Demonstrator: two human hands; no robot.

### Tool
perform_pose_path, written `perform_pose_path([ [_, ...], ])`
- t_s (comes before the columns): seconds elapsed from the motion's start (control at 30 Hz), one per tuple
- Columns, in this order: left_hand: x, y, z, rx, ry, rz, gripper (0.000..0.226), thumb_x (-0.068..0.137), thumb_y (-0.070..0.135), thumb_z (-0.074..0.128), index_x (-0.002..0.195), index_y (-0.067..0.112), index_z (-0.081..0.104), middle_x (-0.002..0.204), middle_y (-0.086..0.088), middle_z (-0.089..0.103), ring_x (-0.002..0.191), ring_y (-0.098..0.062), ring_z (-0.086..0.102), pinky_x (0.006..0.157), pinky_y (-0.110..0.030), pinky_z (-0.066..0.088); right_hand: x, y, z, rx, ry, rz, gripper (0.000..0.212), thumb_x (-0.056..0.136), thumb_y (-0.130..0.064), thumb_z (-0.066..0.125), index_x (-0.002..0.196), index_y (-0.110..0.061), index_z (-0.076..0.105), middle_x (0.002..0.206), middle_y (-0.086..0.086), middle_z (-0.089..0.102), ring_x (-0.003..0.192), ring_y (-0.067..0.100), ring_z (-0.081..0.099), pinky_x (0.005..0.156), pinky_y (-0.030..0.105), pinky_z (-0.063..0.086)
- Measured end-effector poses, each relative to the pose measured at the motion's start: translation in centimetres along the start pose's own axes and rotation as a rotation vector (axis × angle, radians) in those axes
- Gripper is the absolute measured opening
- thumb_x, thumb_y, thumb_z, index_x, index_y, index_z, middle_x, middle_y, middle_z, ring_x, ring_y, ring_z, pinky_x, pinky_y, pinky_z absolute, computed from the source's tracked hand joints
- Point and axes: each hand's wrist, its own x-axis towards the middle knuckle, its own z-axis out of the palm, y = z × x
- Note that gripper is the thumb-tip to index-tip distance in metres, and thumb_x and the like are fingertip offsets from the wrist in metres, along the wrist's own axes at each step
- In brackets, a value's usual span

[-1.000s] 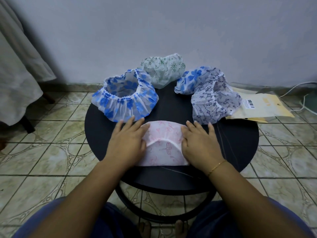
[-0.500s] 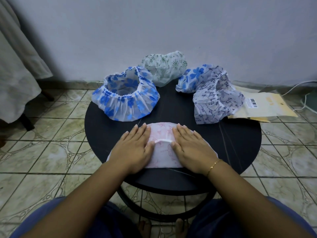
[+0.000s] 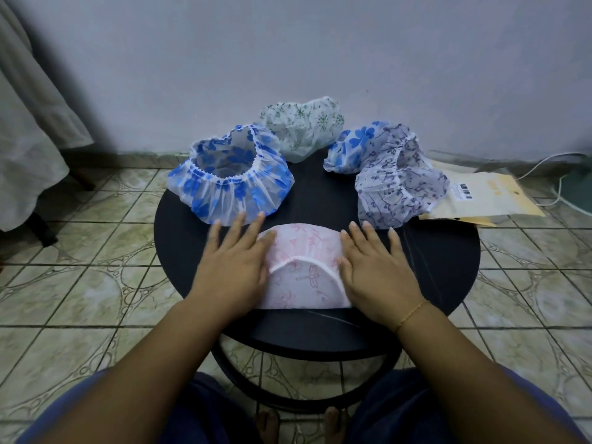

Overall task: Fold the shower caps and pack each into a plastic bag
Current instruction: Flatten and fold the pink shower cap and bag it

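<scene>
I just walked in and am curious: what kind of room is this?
Probably a room in a home, not a workshop: a small round table on a patterned tile floor, by a plain wall, with a draped cloth nearby.

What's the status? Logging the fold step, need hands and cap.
Left hand and right hand flat, pressing pink cap on round table. Cap flattened, not bagged. Four caps still unfolded behind. Nothing in the way.
</scene>
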Motion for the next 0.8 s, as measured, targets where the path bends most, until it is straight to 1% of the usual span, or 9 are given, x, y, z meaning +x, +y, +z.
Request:
perform_pose_path([
  [0.13,0.8,1.2,0.7,-0.178,-0.132,0.181,0.079,0.076,0.057,-0.010,0.150,0.037,0.009,0.159,0.009,-0.005,0.145,-0.010,-0.012,0.113,-0.027,-0.009,0.5,-1.7,0.6,0.049,0.014,-0.155,0.085,0.075,-0.048,-0.017,0.151,-0.019,0.007,0.160,-0.002,0.001,0.146,0.011,-0.005,0.116,0.034,-0.007],
  [0.23,1.0,1.0,1.6,-0.235,-0.230,0.161,0.051,0.099,0.049,0.010,0.149,0.039,0.004,0.159,0.011,-0.007,0.144,-0.007,-0.013,0.115,-0.028,-0.008,0.6,-1.4,1.1,0.113,-0.065,-0.176,0.063,0.093,-0.046,-0.001,0.151,-0.021,0.005,0.159,-0.004,0.000,0.145,0.008,-0.006,0.115,0.029,-0.006],
  [0.3,0.9,0.8,1.7,-0.248,-0.245,0.160,0.052,0.097,0.050,0.009,0.148,0.042,0.002,0.158,0.014,-0.008,0.144,-0.006,-0.013,0.114,-0.027,-0.009,0.5,-0.9,0.9,0.152,-0.102,-0.175,0.055,0.101,-0.041,0.010,0.151,-0.020,0.003,0.159,-0.005,-0.003,0.145,0.005,-0.007,0.114,0.026,-0.008],
  [0.47,0.9,0.4,1.0,-0.336,-0.288,0.136,0.047,0.103,0.034,0.022,0.148,0.041,0.009,0.158,0.014,-0.004,0.145,-0.007,-0.010,0.116,-0.028,-0.006,0.4,0.0,0.9,0.138,-0.137,-0.174,0.057,0.101,-0.043,0.008,0.151,-0.018,-0.001,0.159,-0.004,-0.007,0.144,0.006,-0.009,0.115,0.026,-0.008],
  [0.53,1.1,0.5,0.8,-0.350,-0.292,0.108,0.049,0.102,0.030,0.025,0.148,0.040,0.013,0.159,0.012,0.000,0.145,-0.009,-0.006,0.118,-0.030,-0.003,0.4,-0.3,1.1,0.091,-0.036,-0.133,0.067,0.094,-0.049,0.002,0.150,-0.015,0.016,0.159,0.001,0.009,0.146,0.013,0.006,0.117,0.032,0.003],
  [0.57,1.2,0.7,0.8,-0.336,-0.287,0.087,0.049,0.102,0.029,0.026,0.148,0.039,0.014,0.159,0.011,0.001,0.146,-0.010,-0.005,0.119,-0.032,-0.001,0.4,-0.6,1.1,0.054,0.069,-0.116,0.071,0.090,-0.049,0.008,0.144,-0.013,0.036,0.154,0.006,0.028,0.142,0.019,0.025,0.114,0.037,0.020],
  [0.63,1.1,1.2,0.7,-0.261,-0.268,0.041,0.050,0.100,0.032,0.026,0.149,0.039,0.014,0.160,0.009,0.003,0.146,-0.014,0.000,0.119,-0.036,0.005,0.3,-1.1,1.2,0.032,0.275,-0.109,0.046,0.085,-0.041,0.036,0.107,-0.016,0.069,0.116,0.007,0.065,0.107,0.028,0.060,0.085,0.037,0.047],
  [0.7,0.8,1.9,0.3,-0.179,-0.237,-0.012,0.050,0.099,0.039,0.026,0.148,0.040,0.016,0.159,0.008,0.007,0.145,-0.017,0.007,0.116,-0.042,0.013,0.4,-1.5,1.6,0.034,0.419,-0.103,0.010,0.078,-0.028,0.064,0.078,-0.020,0.070,0.082,0.001,0.063,0.075,0.024,0.059,0.063,0.033,0.044],
  [0.8,0.2,2.2,-0.1,-0.137,-0.158,-0.059,0.047,0.098,0.049,0.026,0.145,0.044,0.024,0.155,0.008,0.020,0.140,-0.019,0.021,0.108,-0.045,0.024,0.7,-1.6,1.9,0.128,0.412,-0.085,0.009,0.077,-0.024,0.068,0.071,-0.017,0.068,0.070,0.001,0.057,0.065,0.024,0.055,0.053,0.032,0.045],
])
